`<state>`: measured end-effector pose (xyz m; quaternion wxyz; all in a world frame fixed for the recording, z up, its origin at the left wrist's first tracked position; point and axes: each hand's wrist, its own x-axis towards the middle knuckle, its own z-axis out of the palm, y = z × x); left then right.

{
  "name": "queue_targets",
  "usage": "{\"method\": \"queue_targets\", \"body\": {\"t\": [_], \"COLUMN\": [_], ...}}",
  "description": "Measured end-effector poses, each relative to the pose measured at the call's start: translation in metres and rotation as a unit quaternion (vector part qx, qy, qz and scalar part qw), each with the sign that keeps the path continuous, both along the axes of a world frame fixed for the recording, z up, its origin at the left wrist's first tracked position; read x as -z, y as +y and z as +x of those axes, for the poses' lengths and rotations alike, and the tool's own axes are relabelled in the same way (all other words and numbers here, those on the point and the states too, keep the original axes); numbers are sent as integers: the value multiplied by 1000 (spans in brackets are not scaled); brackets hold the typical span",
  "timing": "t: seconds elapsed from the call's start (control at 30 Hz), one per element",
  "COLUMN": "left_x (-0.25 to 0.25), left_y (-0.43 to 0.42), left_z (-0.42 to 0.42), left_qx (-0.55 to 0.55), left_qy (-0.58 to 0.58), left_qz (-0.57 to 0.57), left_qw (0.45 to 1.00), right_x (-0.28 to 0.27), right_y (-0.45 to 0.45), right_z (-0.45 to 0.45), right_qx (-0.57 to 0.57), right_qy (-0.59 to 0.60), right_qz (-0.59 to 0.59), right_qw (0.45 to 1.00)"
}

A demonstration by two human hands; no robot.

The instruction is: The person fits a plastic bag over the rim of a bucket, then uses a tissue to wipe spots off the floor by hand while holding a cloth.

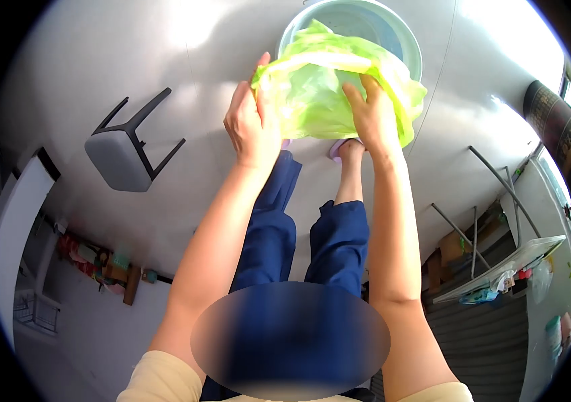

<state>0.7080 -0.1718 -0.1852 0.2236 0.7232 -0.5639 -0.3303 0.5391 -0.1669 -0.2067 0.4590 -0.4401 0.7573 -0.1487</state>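
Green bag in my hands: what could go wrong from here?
The bag looks thin and see-through, so it might tear if your left hand and right hand pull hard apart. It also covers part of the basin, so you could misjudge where the rim is. And your slipper shows just below the bag in this view, so you might kick the basin if you step forward.

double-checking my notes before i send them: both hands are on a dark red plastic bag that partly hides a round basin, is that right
Not quite: the plastic bag is bright yellow-green, not dark red, as the head view shows. Both hands are on it, and it partly hides a round basin.
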Motion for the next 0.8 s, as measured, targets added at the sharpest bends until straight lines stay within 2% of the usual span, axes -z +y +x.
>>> {"method": "queue_targets", "body": {"t": [0.03,0.07,0.1,0.13,0.17,0.2,0.23,0.27,0.33,0.37,0.4,0.47,0.57,0.67,0.73,0.77,0.8], "left_x": [-5,-13,-14,-12,-4,-3,2,5,11,13,19,21,21,27,31,32,31], "left_y": [2,6,13,20,23,27,27,28,26,22,22,19,14,11,6,3,-2], "left_z": [-4,-10,-12,-15,-24,-26,-30,-33,-26,-24,-22,-18,-13,-11,-8,-7,-8], "left_qx": [32,35,77,120,112,125,90,52,10,5,-24,-27,-58,-45,-46,-49,-48], "left_qy": [-1,24,11,0,4,-11,-7,-4,11,2,17,21,66,49,42,34,33], "left_qz": [-20,14,24,33,-36,20,6,-5,113,132,129,83,92,136,136,138,140], "left_qw": [999,999,997,992,993,992,996,999,994,991,991,996,992,988,989,989,988], "right_x": [13,25,54,58,58,62,79,67,19,4,0,8,19,35,36,28,20], "right_y": [-6,-10,-3,-8,-16,-24,-18,-23,-31,-25,-13,18,45,52,45,36,29], "right_z": [3,9,14,16,17,16,17,20,26,25,21,7,-19,-49,-64,-67,-75], "right_qx": [-12,-26,-128,-128,-148,-161,-131,-132,41,66,67,58,-13,-112,27,208,306], "right_qy": [20,37,225,224,182,133,129,127,46,31,33,235,350,335,231,77,-24], "right_qz": [-49,-94,-195,-194,-26,141,1,0,-57,-21,-20,-158,-120,-33,-107,-72,-82], "right_qw": [999,995,946,947,972,968,983,983,996,997,997,957,929,935,967,972,948]}}
